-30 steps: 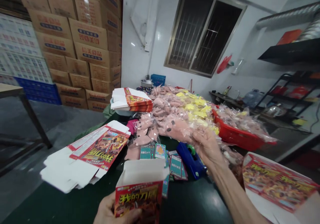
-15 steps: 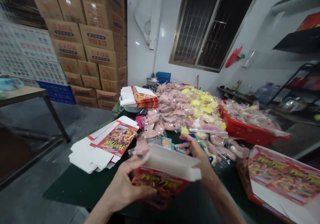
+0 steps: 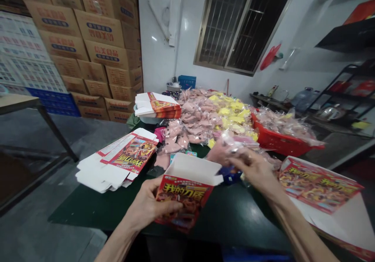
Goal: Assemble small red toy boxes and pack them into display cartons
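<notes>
My left hand (image 3: 148,205) grips a small red printed carton (image 3: 187,193) upright near the table's front, thumb on its front face. The carton's top is open, its white inner flap standing up at the back. To the right, my right hand (image 3: 258,172) pinches a pink item in a clear plastic bag (image 3: 218,152), lifted behind the carton's right side. What the pink item is I cannot make out. Behind both hands spreads a heap of bagged pink pieces (image 3: 196,117) and bagged yellow pieces (image 3: 234,111). Something blue (image 3: 230,175) lies just under the held bag.
Flattened red and white cartons (image 3: 123,160) lie on the dark green table (image 3: 88,207) at left; another stack (image 3: 158,106) rests on a bowl behind. A red basket (image 3: 281,139) of bagged pieces and a larger printed display box (image 3: 322,188) stand at right. Brown boxes (image 3: 108,55) are piled by the wall.
My right hand has moved right and taken up a bagged pink item. My left hand still holds the carton, now turned more upright. The view has shifted slightly.
</notes>
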The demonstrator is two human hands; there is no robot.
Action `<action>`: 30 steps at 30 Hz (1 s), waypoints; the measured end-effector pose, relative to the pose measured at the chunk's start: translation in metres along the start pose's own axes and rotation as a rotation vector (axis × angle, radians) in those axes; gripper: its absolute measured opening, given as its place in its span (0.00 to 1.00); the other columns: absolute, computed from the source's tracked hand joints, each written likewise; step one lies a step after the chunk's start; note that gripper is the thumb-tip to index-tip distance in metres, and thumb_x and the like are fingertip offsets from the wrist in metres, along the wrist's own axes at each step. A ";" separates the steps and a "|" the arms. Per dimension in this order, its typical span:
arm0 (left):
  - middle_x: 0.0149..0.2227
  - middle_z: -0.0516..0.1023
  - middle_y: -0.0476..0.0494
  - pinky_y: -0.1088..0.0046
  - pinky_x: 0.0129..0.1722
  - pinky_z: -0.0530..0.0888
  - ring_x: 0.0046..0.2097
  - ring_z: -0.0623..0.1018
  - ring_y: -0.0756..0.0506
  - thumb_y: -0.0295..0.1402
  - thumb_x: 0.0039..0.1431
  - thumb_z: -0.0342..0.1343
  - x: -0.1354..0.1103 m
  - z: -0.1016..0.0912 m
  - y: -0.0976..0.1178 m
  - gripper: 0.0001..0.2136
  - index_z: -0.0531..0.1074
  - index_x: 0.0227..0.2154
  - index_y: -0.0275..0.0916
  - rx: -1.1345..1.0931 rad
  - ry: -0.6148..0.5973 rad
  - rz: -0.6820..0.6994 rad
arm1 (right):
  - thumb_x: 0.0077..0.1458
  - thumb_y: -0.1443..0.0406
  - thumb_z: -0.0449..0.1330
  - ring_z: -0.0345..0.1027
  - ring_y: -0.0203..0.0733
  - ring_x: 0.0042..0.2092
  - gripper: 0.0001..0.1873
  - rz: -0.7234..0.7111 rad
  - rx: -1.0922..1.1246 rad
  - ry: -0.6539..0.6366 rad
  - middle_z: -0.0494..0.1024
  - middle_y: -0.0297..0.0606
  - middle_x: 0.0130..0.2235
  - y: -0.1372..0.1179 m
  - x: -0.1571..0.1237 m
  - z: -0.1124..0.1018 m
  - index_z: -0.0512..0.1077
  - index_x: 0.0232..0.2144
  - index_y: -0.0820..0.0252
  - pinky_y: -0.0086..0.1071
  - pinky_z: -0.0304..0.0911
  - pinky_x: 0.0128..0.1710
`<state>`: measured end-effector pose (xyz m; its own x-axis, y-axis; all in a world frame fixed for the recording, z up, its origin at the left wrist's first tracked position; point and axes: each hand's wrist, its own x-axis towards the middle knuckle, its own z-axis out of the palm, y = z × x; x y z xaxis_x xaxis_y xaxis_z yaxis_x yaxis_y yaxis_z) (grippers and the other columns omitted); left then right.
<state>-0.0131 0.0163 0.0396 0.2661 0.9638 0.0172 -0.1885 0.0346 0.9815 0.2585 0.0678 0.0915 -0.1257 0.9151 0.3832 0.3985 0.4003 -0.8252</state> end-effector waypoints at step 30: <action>0.31 0.80 0.43 0.72 0.33 0.74 0.32 0.78 0.44 0.34 0.40 0.66 -0.018 -0.001 -0.021 0.16 0.76 0.34 0.33 0.162 0.051 0.047 | 0.54 0.65 0.59 0.65 0.45 0.48 0.22 -0.507 -0.408 0.019 0.71 0.42 0.47 -0.048 -0.055 0.046 0.63 0.51 0.56 0.38 0.64 0.46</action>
<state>-0.0149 -0.0019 0.0187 0.2112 0.9757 0.0583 -0.0439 -0.0501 0.9978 0.2047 0.0003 0.0912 -0.3740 0.6150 0.6942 0.6077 0.7279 -0.3175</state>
